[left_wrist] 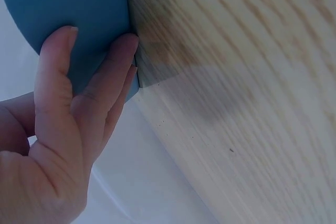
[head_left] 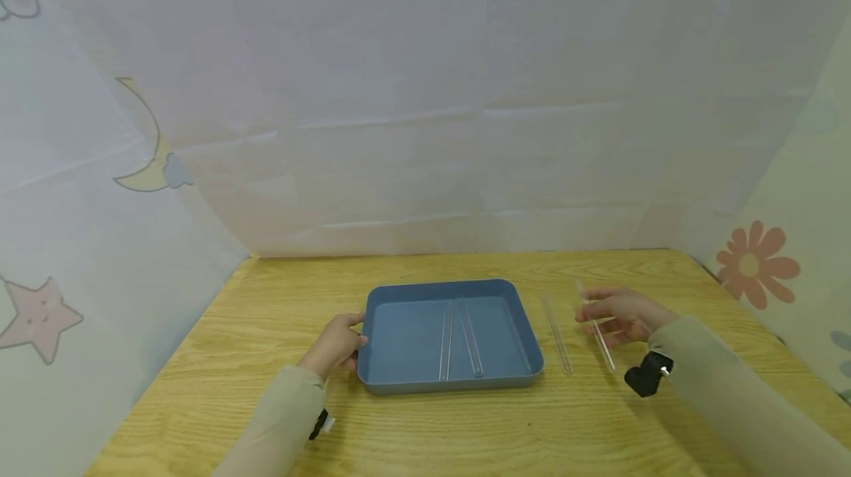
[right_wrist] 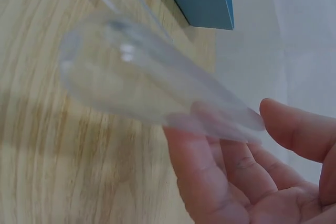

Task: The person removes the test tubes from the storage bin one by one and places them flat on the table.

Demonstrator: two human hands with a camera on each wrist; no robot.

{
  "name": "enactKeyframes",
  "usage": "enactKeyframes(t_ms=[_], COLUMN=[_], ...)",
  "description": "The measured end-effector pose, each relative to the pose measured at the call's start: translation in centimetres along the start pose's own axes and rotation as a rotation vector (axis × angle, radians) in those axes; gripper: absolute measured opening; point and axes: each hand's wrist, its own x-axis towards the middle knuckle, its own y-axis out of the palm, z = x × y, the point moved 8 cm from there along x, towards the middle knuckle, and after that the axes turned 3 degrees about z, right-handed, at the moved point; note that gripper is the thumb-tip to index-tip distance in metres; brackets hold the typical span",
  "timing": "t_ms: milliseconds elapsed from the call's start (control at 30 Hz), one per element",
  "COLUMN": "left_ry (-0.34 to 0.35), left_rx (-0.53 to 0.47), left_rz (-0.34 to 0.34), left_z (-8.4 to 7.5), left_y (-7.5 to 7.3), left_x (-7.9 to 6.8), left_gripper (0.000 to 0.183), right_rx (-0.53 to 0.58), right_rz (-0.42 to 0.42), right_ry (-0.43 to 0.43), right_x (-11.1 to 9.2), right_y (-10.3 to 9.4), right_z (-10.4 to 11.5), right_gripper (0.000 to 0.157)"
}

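Note:
My left hand (head_left: pixel 337 342) is at the left side of a blue rectangular tray (head_left: pixel 459 388), fingertips against its outer wall. In the left wrist view these fingers (left_wrist: pixel 100 80) lie fairly straight on the wall, one near its base. To the right of the tray my right hand (head_left: pixel 625 313) pinches a clear test tube (head_left: pixel 603 344) between thumb and fingers. The right wrist view shows its rounded end (right_wrist: pixel 94 66) pointing away from the hand. Another clear test tube (head_left: pixel 557 335) lies on the table between tray and hand. Inside the tray rest two more, a left tube (head_left: pixel 446 340) and a right tube (head_left: pixel 470 338).
The wooden table (head_left: pixel 425 436) reaches back to a pale cloth-covered wall (head_left: pixel 425 167). Side walls carry printed shapes, among them a moon (head_left: pixel 149 174), a star (head_left: pixel 43 320) and a flower (head_left: pixel 754 264). A black wrist device (head_left: pixel 646 373) sits at the right cuff.

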Motion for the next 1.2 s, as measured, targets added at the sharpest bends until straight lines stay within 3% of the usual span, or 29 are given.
enactKeyframes(t_ms=[367, 1200], left_ry=[0.013, 0.017], left_rx=[-0.007, -0.027], left_rz=[0.0, -0.005], left_z=[0.0, 0.1], left_y=[0.1, 0.2], left_x=[0.0, 0.2], left_gripper=[0.052, 0.052], right_rx=[-0.009, -0.09], right_rz=[-0.032, -0.105], right_ry=[0.007, 0.016], right_x=[0.3, 1.3], right_y=[-0.6, -1.7], right_z=[-0.9, -2.1], right_gripper=[0.061, 0.061])
